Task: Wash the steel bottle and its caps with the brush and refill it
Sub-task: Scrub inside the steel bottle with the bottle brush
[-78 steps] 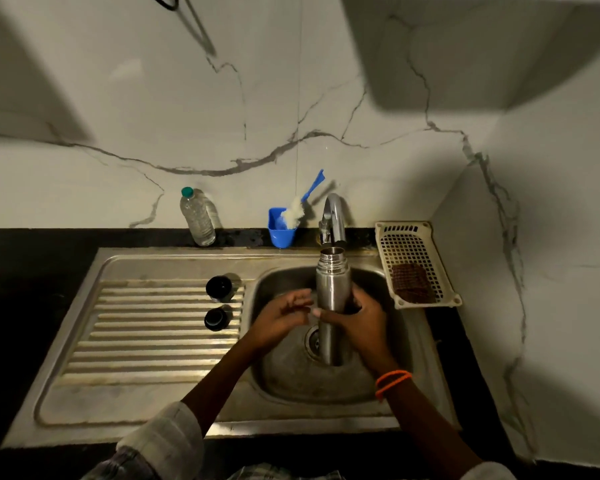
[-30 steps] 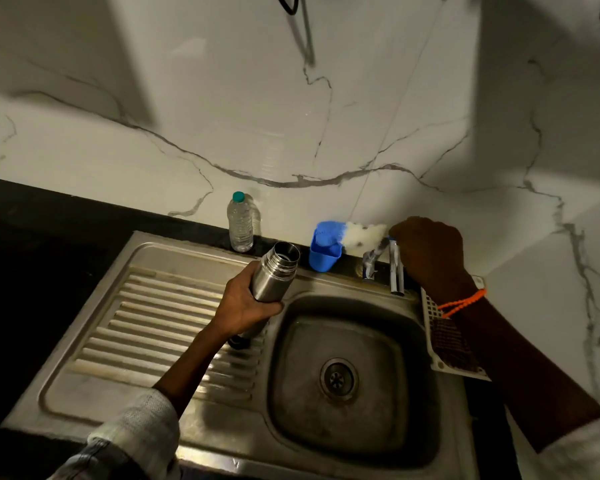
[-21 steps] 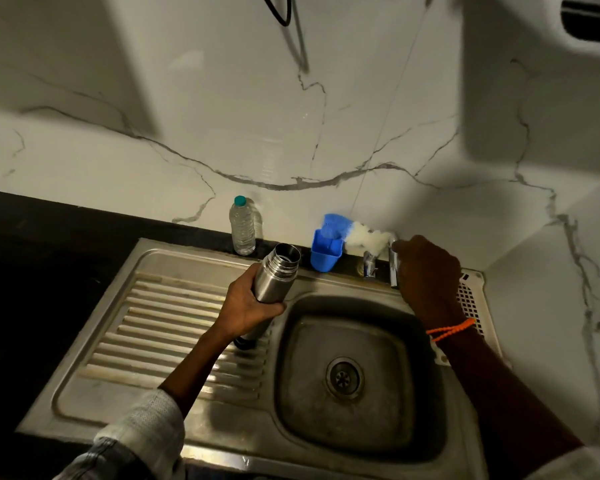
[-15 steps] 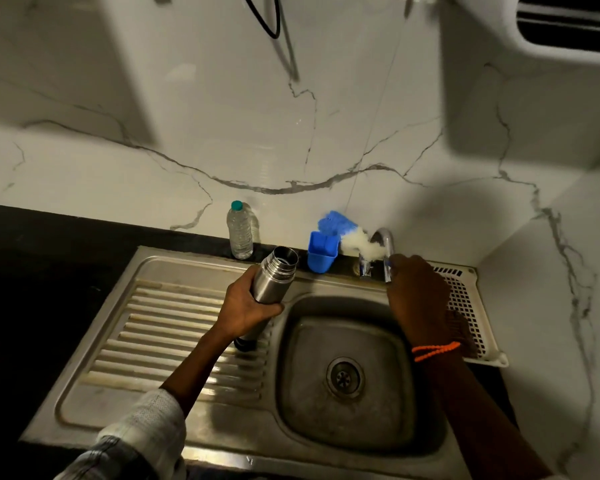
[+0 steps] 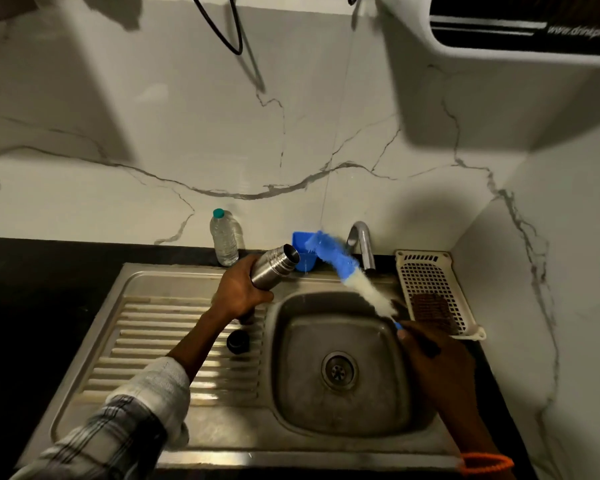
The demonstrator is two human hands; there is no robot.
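My left hand (image 5: 240, 289) grips the steel bottle (image 5: 275, 266) above the drainboard, tilted with its open mouth toward the tap. My right hand (image 5: 433, 362) holds the bottle brush (image 5: 354, 275) by its handle over the right side of the basin; the blue and white bristle head is blurred and stretches up toward the blue holder (image 5: 303, 252). One black cap (image 5: 238, 341) lies on the drainboard below my left hand. A second dark cap (image 5: 246, 318) shows partly under my left wrist.
The steel sink (image 5: 340, 368) has a drain at its centre and a ribbed drainboard (image 5: 146, 341) on the left. The tap (image 5: 362, 245) stands behind the basin. A plastic water bottle (image 5: 224, 242) stands at the wall. A white perforated tray (image 5: 430, 289) with a brown scrubber (image 5: 432, 310) sits at right.
My right hand left the tap, took the brush out of the blue holder and drew it down over the basin. My left hand tilted the bottle's mouth further right.
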